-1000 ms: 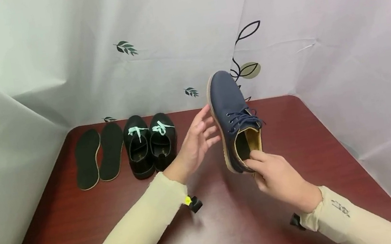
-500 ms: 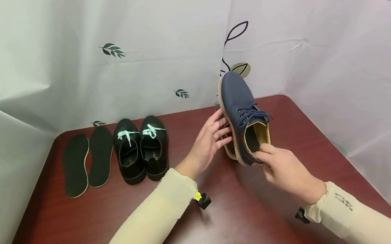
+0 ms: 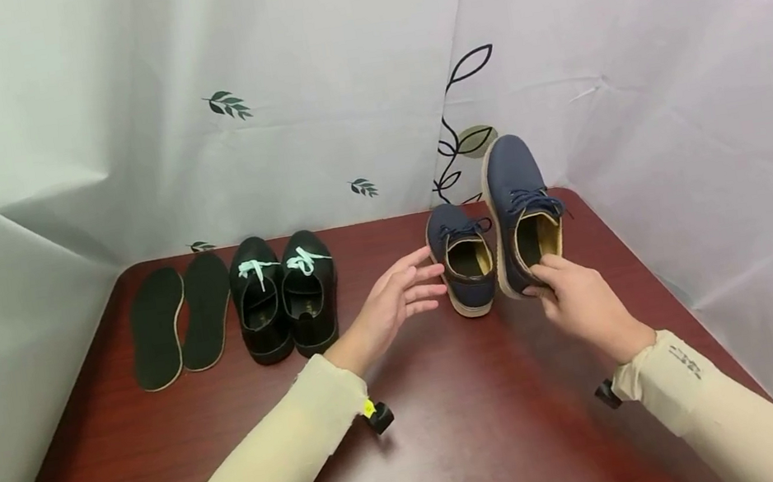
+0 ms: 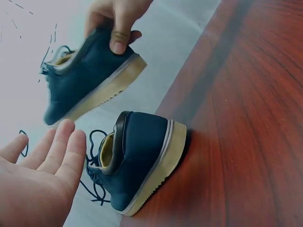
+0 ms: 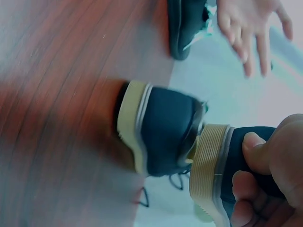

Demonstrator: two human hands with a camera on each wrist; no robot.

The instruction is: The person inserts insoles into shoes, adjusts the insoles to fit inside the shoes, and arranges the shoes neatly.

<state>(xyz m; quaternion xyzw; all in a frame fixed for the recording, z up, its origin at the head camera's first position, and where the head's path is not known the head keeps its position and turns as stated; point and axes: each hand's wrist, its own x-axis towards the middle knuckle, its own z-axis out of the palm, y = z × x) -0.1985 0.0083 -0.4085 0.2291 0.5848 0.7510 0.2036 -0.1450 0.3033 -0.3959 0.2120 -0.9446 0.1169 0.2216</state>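
Note:
My right hand (image 3: 584,307) pinches the heel of a navy lace-up shoe (image 3: 512,168), which hangs above the table with its toe tipped up. In the right wrist view, the thumb and fingers grip the back of that shoe (image 5: 210,172), above its ribbed tan sole. A matching navy shoe (image 3: 469,291) stands on the table just left of the held one. Beside its left side, my left hand (image 3: 388,303) reaches out with fingers spread and nothing in them. From the left wrist view, the palm (image 4: 35,189) faces up near the standing shoe (image 4: 142,146).
Two black shoes (image 3: 313,327) with pale mint laces stand side by side at the back left of the reddish-brown table (image 3: 428,418). Left of them lie two dark insoles (image 3: 156,334). A white curtain (image 3: 294,21) hangs behind the table and along both sides.
The held navy shoe has moved right, uncovering the other navy shoe standing on the table. My left hand, close against the held shoe earlier, is now apart from it.

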